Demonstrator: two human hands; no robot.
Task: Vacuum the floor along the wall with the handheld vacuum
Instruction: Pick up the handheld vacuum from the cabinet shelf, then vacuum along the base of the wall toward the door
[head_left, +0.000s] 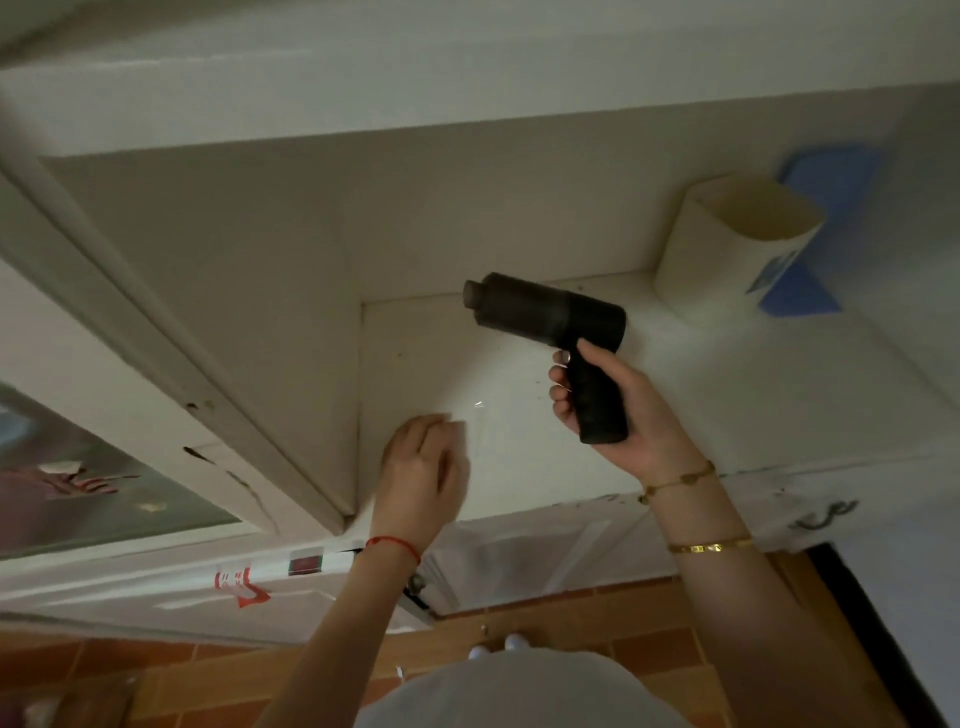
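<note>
A black handheld vacuum (545, 312) with a pistol grip hangs above a white shelf (519, 431), its nozzle pointing left towards the shelf's back corner. My right hand (618, 410) is wrapped around the grip. My left hand (423, 467) hovers over the front left of the shelf, fingers loosely curled, holding nothing; it looks blurred. Small dark specks lie on the shelf near the vacuum. Far below, the orange tiled floor (639, 654) runs along the wall.
A cream cylindrical container (737, 244) stands at the shelf's back right, with a blue sheet (826, 171) behind it. A white cabinet door (197, 291) stands open on the left. A metal hook (826, 514) sticks out under the shelf edge on the right.
</note>
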